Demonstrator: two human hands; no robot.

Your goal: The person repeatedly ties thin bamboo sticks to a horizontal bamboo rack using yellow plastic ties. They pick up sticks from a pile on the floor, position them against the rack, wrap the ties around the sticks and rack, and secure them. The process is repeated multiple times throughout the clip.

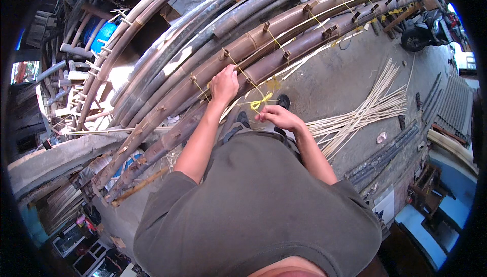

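My left hand [224, 85] rests with curled fingers against a long brown bamboo pole [248, 41], beside a wooden peg. Whatever those fingers hold is hidden. My right hand [281, 117] is closed in a pinch on yellow cord, just below its looped bundle [260, 101]. From the bundle, cord runs up toward the poles near my left hand. A second bamboo pole [304, 48] lies alongside the first, nearer to me. Short pegs [266, 26] stick out of both poles, and yellow cord spans between them at several places.
More long grey poles [203, 28] lie beyond the pegged ones. A pile of thin bamboo strips [360, 109] covers floor to my right, with dark poles [383, 150] nearby. A motorbike [426, 31] stands at the far right. A low concrete ledge [61, 158] is at left.
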